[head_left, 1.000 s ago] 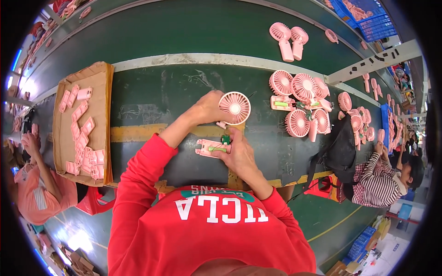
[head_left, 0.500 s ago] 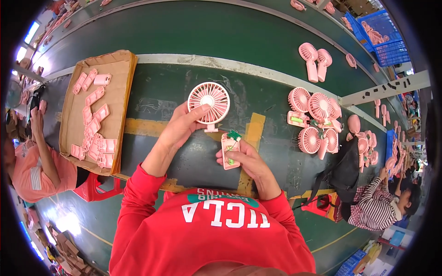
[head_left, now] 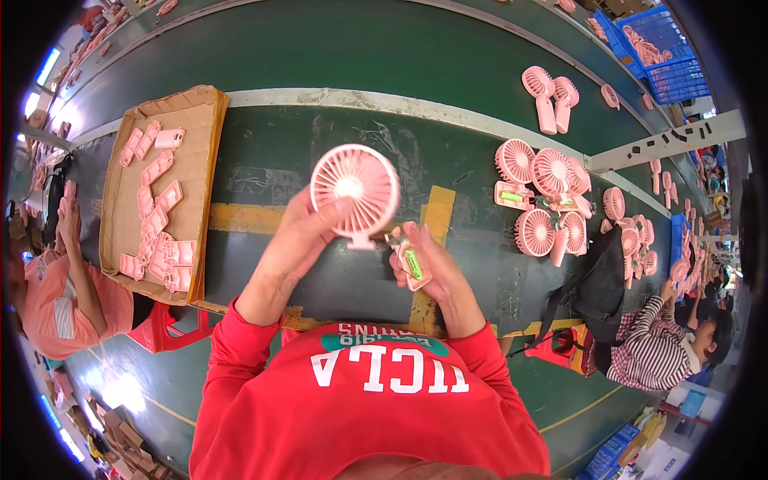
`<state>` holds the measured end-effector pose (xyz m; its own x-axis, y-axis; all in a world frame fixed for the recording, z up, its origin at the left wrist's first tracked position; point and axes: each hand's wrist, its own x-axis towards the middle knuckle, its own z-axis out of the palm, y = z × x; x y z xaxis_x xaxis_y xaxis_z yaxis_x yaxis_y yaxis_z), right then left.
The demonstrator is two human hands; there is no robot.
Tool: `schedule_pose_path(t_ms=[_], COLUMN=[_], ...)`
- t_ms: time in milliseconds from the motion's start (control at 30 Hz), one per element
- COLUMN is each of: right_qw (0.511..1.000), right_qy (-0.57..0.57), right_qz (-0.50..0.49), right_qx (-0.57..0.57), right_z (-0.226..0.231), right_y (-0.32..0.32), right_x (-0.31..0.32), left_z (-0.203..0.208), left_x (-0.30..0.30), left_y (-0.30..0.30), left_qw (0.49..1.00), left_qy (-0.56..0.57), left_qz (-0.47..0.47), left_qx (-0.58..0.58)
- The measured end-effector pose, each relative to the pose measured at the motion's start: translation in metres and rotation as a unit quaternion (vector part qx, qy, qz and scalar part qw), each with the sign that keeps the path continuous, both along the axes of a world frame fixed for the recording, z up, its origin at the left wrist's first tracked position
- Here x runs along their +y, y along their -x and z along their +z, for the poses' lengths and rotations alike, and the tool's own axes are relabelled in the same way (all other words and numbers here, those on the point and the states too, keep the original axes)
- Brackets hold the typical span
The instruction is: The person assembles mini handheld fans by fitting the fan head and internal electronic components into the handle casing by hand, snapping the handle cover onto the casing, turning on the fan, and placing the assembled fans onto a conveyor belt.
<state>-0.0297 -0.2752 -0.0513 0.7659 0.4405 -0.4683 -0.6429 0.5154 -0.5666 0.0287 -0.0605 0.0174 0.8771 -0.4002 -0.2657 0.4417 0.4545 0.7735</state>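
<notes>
My left hand (head_left: 300, 232) is closed on a round pink fan head (head_left: 354, 192), its thumb lying over the grille near the hub. A short neck at the bottom of the fan head points toward my right hand (head_left: 432, 268). That hand is closed round a pink handle shell (head_left: 414, 276) with a green battery (head_left: 413, 264) in it. At the shell's upper end, small parts show close to the fan's neck; whether they touch I cannot tell. Both hands are raised over the dark table (head_left: 264, 272).
On the left, a shallow cardboard tray (head_left: 214, 160) holds several pink shells (head_left: 156, 168). Several pink fans (head_left: 552, 172) are grouped at the right, beside a black bag (head_left: 596, 288). Behind runs a green conveyor belt (head_left: 360, 48). One person (head_left: 76, 296) sits left, another (head_left: 660, 344) right.
The fan head has tilted and come slightly nearer. My right hand has turned the handle shell and brought its upper end to the fan's neck; the battery now shows more plainly.
</notes>
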Motion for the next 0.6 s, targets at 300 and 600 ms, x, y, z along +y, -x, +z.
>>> schedule_pose_path(t_ms=[300, 600], right_qw=[0.993, 0.987], right_qy=[0.107, 0.097], right_qz=[-0.013, -0.028], right_qx=[-0.041, -0.126], right_z=[0.016, 0.02], right_y=[0.013, 0.021], right_x=[0.025, 0.032], left_z=[-0.001, -0.02], left_x=[-0.03, -0.033], left_y=[0.015, 0.021], left_qw=[0.989, 0.988], left_qy=[-0.12, -0.128], left_qz=[0.026, 0.064], left_qx=[-0.08, -0.065])
